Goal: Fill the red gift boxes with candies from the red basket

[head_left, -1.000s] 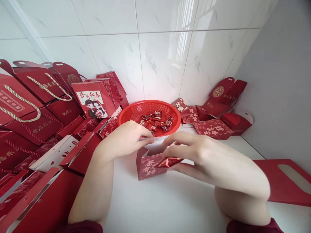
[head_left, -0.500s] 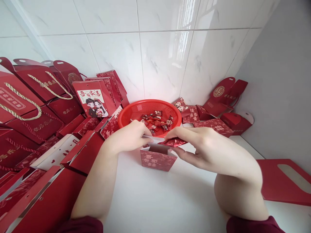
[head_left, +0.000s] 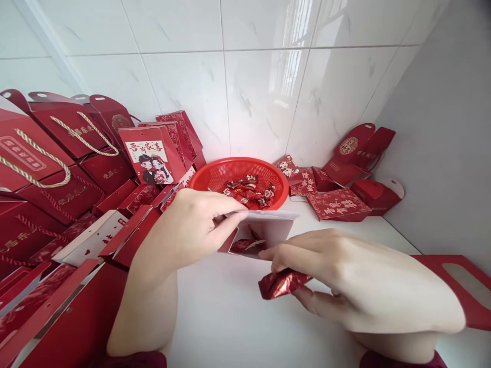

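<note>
My left hand (head_left: 199,220) pinches the raised flap of a small red gift box (head_left: 264,228), tilting its opening toward me. Inside the box, red-wrapped sweets (head_left: 245,244) are partly visible. Between the thumb and fingers of my right hand (head_left: 337,276) is a shiny red wrapped candy (head_left: 282,283), just in front of the box and outside it. The right fingertips are close to the box's near edge; whether they touch it I cannot tell. Behind the box stands a red plastic basket (head_left: 195,179) with several wrapped sweets lying in it.
Several red gift boxes and rope-handled bags (head_left: 72,133) crowd the left side of the white table (head_left: 222,312). More boxes (head_left: 339,204) lie at the back right. A flat red box with a window (head_left: 433,260) lies at the right, and a tiled wall (head_left: 184,92) rises behind.
My right hand has come nearer to me and lower with the candy. My left hand has tilted the box so its inside shows.
</note>
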Tool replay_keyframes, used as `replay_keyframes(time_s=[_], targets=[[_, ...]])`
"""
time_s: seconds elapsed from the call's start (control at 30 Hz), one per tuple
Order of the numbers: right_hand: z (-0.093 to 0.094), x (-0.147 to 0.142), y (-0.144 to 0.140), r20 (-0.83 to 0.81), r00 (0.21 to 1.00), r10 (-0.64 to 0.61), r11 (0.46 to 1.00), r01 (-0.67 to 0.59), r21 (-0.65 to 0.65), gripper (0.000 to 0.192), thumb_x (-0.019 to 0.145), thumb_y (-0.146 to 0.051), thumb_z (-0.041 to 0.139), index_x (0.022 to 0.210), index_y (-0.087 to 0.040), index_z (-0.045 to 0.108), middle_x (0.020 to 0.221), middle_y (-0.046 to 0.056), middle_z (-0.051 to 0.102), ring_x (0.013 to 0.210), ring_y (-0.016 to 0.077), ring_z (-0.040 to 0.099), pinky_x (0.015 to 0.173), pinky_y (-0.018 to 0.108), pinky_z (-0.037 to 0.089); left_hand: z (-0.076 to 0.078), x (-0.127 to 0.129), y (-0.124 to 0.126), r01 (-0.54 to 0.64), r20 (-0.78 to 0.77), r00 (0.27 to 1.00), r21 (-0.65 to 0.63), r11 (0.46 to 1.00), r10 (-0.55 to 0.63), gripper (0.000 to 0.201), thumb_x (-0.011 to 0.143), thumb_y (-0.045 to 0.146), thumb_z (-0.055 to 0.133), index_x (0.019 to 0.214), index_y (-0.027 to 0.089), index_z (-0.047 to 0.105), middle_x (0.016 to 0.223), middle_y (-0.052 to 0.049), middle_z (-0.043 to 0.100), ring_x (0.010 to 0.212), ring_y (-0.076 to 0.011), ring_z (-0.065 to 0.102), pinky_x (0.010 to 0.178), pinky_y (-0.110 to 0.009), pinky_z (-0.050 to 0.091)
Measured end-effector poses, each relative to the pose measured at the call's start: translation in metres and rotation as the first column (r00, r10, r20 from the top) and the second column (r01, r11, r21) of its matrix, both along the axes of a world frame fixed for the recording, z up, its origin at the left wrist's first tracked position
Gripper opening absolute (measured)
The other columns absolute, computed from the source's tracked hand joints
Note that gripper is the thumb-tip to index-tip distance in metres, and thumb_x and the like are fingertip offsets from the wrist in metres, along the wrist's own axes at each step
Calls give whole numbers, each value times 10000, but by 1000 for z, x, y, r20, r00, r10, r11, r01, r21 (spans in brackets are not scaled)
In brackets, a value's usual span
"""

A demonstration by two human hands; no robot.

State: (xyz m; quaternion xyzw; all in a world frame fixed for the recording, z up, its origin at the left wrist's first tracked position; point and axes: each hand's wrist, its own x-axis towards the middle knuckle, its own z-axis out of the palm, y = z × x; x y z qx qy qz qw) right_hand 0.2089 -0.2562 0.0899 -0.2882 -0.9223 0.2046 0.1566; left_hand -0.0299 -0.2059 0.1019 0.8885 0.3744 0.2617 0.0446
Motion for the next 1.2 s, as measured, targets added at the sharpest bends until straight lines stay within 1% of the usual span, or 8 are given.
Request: replay_keyframes(time_s=[0.17,0.3,0.43,0.6,0.73,0.9,1.1,1.2], targets=[[-7,-6,29,-13,999,-41,999,41,4,203,947,-177,505,1118,-200,610,881,28,699,637,136,623,599,255,465,-15,10,36,57,-86,992,-348,936,-92,242,874,252,562,756,185,762,617,24,687,558,-104,582,605,-225,414],[-16,-10,58,-5,988,-152,988,152,31,213,923,-213,537,1109,-219,641,918,38,697,715,167,630,639,274,453,-30,10,65,-22,-96,995,-441,897,-22,272,855,307,530,763,161,740,662,-13,691,603,-140,600,610,-246,433],[-26,-11,77,114,981,-160,982,170,-85,228,917,-230,511,1120,-235,614,872,9,675,646,144,574,587,259,396,-34,4,78,-79,-172,985,-583,809,-28,226,783,349,568,696,157,648,631,-9,632,577,-150,589,535,-245,402],[-26,-8,79,108,968,-227,956,243,-166,196,964,-392,458,978,-206,520,725,-17,591,598,134,514,538,254,345,-24,5,65,-77,-274,957,-560,825,-97,202,723,371,657,817,192,653,653,22,620,575,-137,544,521,-242,353],[-17,-5,65,69,986,-150,944,163,-285,175,977,-383,460,932,-214,464,735,-27,630,598,126,549,530,244,355,-17,10,44,-46,-301,935,-629,776,-188,335,662,390,749,918,209,633,811,12,678,664,-158,611,553,-236,391],[-11,-6,51,98,994,-57,981,74,-181,78,949,-261,514,944,-196,558,690,-42,603,522,94,482,523,238,347,-19,15,30,-2,-294,924,-643,766,-245,388,681,340,739,1037,257,609,795,45,668,634,-146,602,546,-232,391],[-14,-7,48,96,989,-111,986,122,-116,117,910,-192,555,1010,-207,613,761,-28,671,601,114,574,538,245,378,-20,11,35,-108,-379,912,-594,797,-158,330,679,385,731,948,231,618,822,-1,663,651,-174,601,521,-247,365],[-16,-7,48,106,987,-124,987,133,-87,127,884,-128,550,932,-212,632,793,-26,689,643,115,597,556,245,388,-19,12,35,-108,-367,917,-607,787,-157,294,686,370,724,923,233,616,820,-2,673,655,-177,610,523,-246,355]])
